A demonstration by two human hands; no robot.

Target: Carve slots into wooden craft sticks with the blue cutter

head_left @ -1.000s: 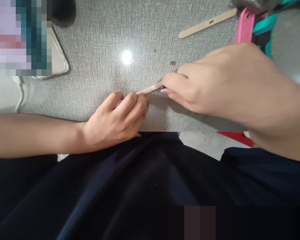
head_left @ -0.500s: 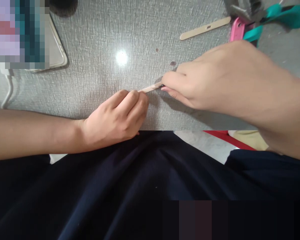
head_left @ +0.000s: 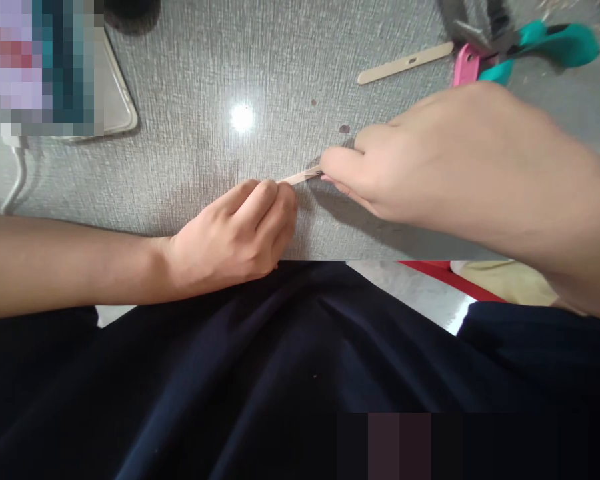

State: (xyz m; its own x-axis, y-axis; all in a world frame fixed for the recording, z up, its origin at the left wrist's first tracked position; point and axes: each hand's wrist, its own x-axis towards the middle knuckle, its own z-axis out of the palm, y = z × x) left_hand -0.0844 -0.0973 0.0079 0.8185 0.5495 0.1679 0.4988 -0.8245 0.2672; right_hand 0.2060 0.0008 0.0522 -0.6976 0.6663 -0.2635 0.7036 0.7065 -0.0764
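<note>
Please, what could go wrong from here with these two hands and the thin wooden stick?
The thin wooden stick might split or snap: it looks slender and spans the gap between left hand and right hand. If the dark bit at the right fingertips is sharp, a slip could hurt the left fingers nearby.

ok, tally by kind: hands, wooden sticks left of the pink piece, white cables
Hands: 2 (left hand, right hand)
Wooden sticks: 2 (stick between the hands, loose stick)
White cables: 1 (white cable)
Total: 5
</note>
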